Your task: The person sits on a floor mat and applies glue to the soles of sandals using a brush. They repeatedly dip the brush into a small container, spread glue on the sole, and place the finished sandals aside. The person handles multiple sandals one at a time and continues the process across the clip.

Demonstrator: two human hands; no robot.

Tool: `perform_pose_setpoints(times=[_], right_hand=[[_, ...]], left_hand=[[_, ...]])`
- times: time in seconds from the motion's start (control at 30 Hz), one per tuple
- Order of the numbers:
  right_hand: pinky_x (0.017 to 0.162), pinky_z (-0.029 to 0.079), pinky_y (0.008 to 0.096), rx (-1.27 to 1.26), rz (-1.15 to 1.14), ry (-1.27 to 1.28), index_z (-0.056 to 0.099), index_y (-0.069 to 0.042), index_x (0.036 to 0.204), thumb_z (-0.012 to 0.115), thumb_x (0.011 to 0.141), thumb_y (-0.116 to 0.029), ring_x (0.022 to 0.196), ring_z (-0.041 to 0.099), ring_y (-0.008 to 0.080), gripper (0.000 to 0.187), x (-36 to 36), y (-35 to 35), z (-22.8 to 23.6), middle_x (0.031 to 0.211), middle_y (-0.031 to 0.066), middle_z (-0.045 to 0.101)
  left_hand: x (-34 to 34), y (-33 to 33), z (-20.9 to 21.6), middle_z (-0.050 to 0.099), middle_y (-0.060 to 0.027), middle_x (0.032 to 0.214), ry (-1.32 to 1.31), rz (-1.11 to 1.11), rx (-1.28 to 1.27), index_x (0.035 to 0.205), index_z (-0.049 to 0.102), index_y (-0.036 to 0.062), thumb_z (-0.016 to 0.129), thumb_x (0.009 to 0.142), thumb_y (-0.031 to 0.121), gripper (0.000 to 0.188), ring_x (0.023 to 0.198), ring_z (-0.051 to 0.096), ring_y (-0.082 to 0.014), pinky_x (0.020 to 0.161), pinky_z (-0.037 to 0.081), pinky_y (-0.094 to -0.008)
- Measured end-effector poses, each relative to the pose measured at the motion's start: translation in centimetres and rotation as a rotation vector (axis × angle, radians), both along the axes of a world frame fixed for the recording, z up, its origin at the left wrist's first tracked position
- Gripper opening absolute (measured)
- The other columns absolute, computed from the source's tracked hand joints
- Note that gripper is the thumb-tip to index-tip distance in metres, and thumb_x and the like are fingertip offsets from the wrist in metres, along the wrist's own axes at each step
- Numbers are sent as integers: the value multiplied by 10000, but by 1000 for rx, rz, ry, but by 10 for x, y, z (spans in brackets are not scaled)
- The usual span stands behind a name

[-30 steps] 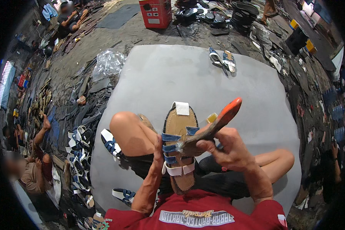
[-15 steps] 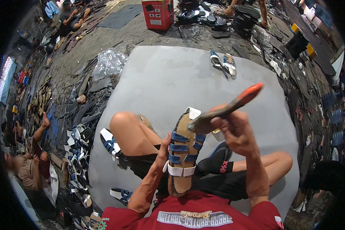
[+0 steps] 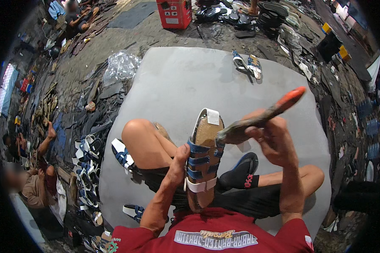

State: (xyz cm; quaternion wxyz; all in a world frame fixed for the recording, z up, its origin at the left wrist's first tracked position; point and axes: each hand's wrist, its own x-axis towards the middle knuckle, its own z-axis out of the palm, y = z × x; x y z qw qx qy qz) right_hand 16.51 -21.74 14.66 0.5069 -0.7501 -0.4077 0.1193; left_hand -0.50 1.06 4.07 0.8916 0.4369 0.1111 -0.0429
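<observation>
In the single view, looking down from the head, an upright tan-soled sandal with blue denim and white straps (image 3: 204, 141) is held in front of a seated person's dark red shirt (image 3: 215, 236), above crossed legs. Its left edge is gripped by the left hand (image 3: 180, 162), thumb pressed along the side near the blue straps; the fingers behind are hidden. A worn grey brush with an orange-red handle end (image 3: 264, 119) is clasped by the right hand (image 3: 272, 137), its bristle end at the right edge of the sandal, beside the upper blue strap; whether the two touch cannot be told. A broad, smooth grey sheet (image 3: 173, 80) is spread under the person, with a pair of blue-and-white sandals (image 3: 253, 67) laid at its far edge and another blue-and-white sandal (image 3: 122, 155) beside the left knee. More sandals (image 3: 88, 170) are heaped at the left, off the sheet. As a judgement, the denim or white straps could be smeared if the brush were carried too far inward, since the gap between edge and strap is narrow. The sandal could also be twisted out of line if it were pushed hard from the right, as no hand is seen bracing that side.
</observation>
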Motion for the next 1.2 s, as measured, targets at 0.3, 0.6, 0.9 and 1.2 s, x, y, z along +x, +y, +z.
perform_pose_setpoints(times=[0.3,0.6,0.9,1.2], right_hand=[[880,534,300,340,-25,231,678,6,1204,589,1108,-169,968,639,125,219,-15,51,-12,1141,74,707],[864,569,414,-154,78,-58,711,10,1171,654,991,34,1027,714,263,190,32,-25,-31,1110,145,735],[899,577,419,-151,230,-126,702,-40,1253,727,981,-84,1004,736,296,277,31,-4,-32,1125,125,740],[857,570,405,62,223,-164,689,-62,1323,725,969,-43,980,712,299,356,-8,34,-48,1227,147,716]], left_hand=[[16,-22,-26,728,-110,1190,50,-41,241,1366,612,-10,423,1127,503,597,1046,692,-163,921,565,-336],[-7,16,-40,616,-260,1393,-83,64,-577,1550,443,17,441,1039,706,858,1176,682,-400,925,622,-577],[2,4,-25,707,-167,1308,-37,101,-331,1460,565,33,481,1068,643,730,1080,743,-256,917,637,-406],[13,0,-18,692,-134,1325,-26,98,-432,1476,547,43,426,1093,629,710,1141,710,-223,964,606,-378]])
